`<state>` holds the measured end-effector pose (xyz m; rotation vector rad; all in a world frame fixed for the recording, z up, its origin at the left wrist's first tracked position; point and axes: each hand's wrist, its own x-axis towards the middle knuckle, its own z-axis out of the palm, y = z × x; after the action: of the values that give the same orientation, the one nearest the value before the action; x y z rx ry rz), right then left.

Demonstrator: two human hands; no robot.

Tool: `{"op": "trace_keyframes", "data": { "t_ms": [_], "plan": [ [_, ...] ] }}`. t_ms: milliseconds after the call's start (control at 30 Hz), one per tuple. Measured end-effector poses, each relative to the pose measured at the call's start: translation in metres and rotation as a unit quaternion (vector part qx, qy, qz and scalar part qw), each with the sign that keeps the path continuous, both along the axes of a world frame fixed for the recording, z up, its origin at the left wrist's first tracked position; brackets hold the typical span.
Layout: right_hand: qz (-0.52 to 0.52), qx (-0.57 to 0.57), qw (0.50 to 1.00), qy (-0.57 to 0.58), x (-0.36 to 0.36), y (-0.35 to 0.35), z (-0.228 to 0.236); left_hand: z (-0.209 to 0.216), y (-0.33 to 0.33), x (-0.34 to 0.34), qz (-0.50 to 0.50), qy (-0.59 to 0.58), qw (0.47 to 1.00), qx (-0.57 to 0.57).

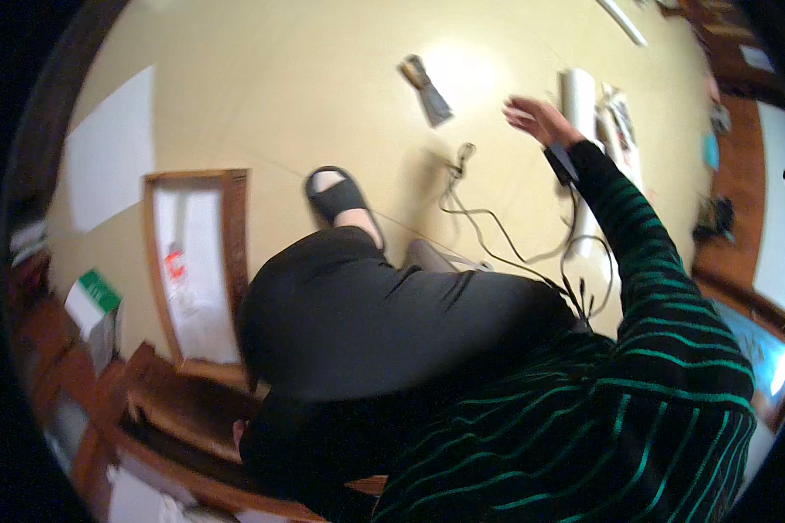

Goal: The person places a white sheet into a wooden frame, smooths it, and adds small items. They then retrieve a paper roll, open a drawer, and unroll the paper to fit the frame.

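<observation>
My right hand [539, 118] is raised over the floor [323, 96] with its fingers stretched out and nothing in them. A dark band [560, 164] sits at that wrist, and black cables [488, 213] trail below it across the floor. Nearest to the fingers lies a blurred grey and brown object [426, 91], narrow in the middle; its kind is unclear. Of my left hand [239, 431] only a fingertip-sized part shows beside brown wooden furniture [183, 405]; my dark clothing hides the rest.
A wooden-edged tray or drawer [235, 261] with a white inside and a red mark lies at the left. White rolls [578, 100] rest right of my right hand. A white sheet [113, 148], a green and white box [94, 301] and my slippered foot [336, 199] are also there.
</observation>
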<state>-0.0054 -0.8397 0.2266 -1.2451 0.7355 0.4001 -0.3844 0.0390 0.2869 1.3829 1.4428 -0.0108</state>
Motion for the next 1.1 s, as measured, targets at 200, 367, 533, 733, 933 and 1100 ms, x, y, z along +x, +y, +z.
{"op": "trace_keyframes", "data": {
  "t_ms": [200,367,533,733,933,1100],
  "plan": [
    [0.075,0.056,0.996,-0.009,-0.008,0.045,0.013,0.042,-0.058,-0.064,0.005,0.013,0.996,0.091],
    [0.206,0.079,0.973,-0.07,0.017,0.11,0.064,0.06,-0.107,-0.086,0.088,0.024,0.991,0.101],
    [0.32,0.109,0.931,-0.136,0.036,0.169,0.121,0.051,-0.14,-0.121,0.051,-0.196,0.979,-0.012],
    [0.441,0.04,0.886,-0.136,0.064,0.281,0.145,-0.007,-0.114,-0.115,0.063,-0.191,0.979,0.016],
    [0.599,0.247,0.741,-0.174,0.116,0.369,0.06,-0.044,-0.06,-0.027,-0.051,-0.227,0.97,0.066],
    [0.661,-0.002,0.748,-0.053,0.077,0.447,0.03,-0.055,-0.006,0.116,-0.163,-0.179,0.964,0.11]
  ]
}}
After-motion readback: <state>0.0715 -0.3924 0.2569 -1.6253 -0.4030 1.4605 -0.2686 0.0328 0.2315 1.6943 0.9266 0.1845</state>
